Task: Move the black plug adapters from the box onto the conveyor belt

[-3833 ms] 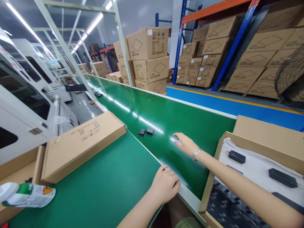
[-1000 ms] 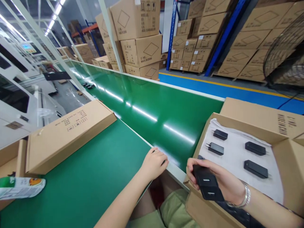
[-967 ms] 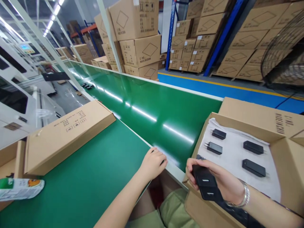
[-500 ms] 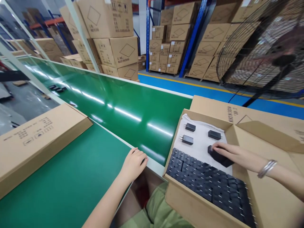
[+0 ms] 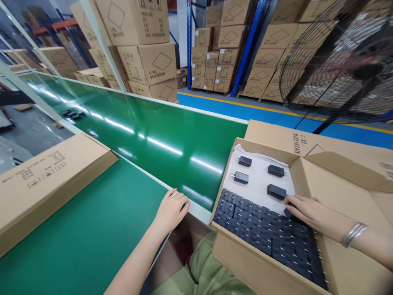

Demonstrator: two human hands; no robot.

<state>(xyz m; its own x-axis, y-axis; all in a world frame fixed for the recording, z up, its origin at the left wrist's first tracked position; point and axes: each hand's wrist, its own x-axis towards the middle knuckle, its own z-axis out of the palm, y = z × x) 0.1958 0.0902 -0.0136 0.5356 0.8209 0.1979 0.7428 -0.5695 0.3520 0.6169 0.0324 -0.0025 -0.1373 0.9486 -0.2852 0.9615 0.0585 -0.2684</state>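
In the head view, my right hand is inside an open carton, its fingers closed on a black plug charger, mostly hidden beneath them. Just beyond my fingertips, another black charger lies on the white sheet. Farther up the sheet are a charger on the right and two on the left, some with prongs showing. Tightly packed chargers fill the near part, prongs up. My left hand rests on the white rail, fingers loosely bent, holding nothing.
A green conveyor belt runs away to the far left, with several dark items on it. A flat closed carton lies on the green tabletop. Behind stand stacked cartons and a large fan.
My right hand has moved toward the near right side of the carton. The charger it covered now lies uncovered on the sheet. My left hand stays on the rail.
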